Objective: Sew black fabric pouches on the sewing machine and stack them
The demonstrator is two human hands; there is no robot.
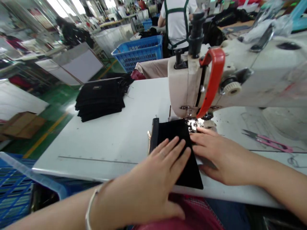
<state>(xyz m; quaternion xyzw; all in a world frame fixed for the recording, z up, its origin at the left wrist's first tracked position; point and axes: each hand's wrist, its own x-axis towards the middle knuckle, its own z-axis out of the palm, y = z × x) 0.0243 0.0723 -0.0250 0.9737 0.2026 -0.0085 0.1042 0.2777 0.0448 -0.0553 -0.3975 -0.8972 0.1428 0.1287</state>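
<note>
A black fabric panel lies flat on the white sewing table, its far right corner at the lit presser foot of the sewing machine. Along its left side runs a dark strip with a gold zipper. My left hand rests on the panel, palm down with fingers spread. At the panel's right edge, close to the needle area, my right hand lies with outstretched fingers. Part of the panel is hidden beneath my hands.
A stack of black fabric pieces sits at the table's far left. Pink-handled thread snips lie at the right. Blue crates stand beyond the table, and another blue crate is at the lower left. A person stands behind the machine.
</note>
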